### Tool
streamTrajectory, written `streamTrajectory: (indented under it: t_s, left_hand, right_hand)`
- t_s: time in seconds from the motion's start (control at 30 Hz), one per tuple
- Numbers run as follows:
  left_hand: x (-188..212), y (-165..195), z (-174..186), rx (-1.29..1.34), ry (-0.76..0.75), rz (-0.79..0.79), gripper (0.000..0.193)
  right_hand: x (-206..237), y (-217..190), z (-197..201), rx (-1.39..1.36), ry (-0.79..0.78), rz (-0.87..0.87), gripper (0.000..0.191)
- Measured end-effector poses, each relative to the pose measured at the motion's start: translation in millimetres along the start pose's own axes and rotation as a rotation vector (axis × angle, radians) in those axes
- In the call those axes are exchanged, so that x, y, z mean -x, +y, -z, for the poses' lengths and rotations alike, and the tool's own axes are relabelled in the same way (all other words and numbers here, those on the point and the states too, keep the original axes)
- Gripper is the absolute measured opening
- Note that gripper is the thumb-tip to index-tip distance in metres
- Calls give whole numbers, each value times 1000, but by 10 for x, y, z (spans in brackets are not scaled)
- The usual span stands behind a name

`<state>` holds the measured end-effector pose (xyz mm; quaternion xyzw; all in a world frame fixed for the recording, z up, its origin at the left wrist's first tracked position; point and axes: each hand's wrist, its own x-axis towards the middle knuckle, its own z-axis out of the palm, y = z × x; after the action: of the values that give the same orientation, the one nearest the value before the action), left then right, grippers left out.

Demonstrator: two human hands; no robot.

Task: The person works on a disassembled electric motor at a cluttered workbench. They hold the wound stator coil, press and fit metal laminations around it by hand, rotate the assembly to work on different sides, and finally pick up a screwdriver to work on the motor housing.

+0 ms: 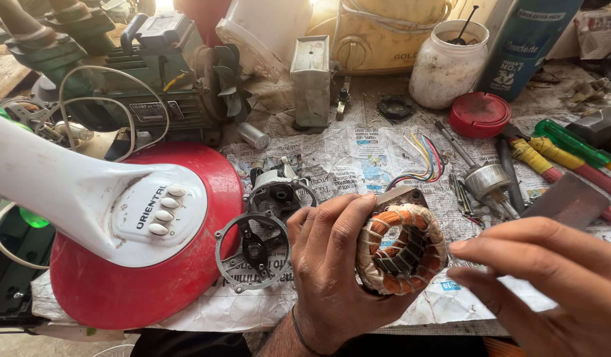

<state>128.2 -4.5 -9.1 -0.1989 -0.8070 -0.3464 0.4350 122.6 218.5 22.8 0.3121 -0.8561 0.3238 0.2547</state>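
Probably heavy and stiff, motor coil near centre, gripped in left hand by its iron edge, fragile copper windings spared; right hand open, empty, just beside.

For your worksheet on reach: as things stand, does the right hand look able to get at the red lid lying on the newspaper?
Probably yes. The right hand is open and holds nothing, and the red lid lies uncovered beyond it. Only low tools, such as the rotor shaft, lie between.

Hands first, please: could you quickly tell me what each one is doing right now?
Left hand: closed around the motor coil.
Right hand: open, holding nothing, fingers beside the coil.
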Motion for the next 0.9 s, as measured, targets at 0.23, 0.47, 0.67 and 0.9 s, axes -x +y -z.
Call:
streamTrajectory:
  t_s: [0.23,0.47,0.67,0.9]
  left_hand:
    - [26,-6,-23,-54,-31,-9,75]
    - [38,-29,-12,-55,-72,3,74]
    - [37,-42,-14,-81,-59,-5,74]
    - [43,-38,5,-69,-76,6,78]
  right_hand:
    - [-102,-197,-96,-150,-110,82,39]
    - [-91,-215,-151,-59,-248,238,45]
    - [-104,-218,-174,20,-274,317,44]
    - [-172,-266,-130,-137,-217,219,29]
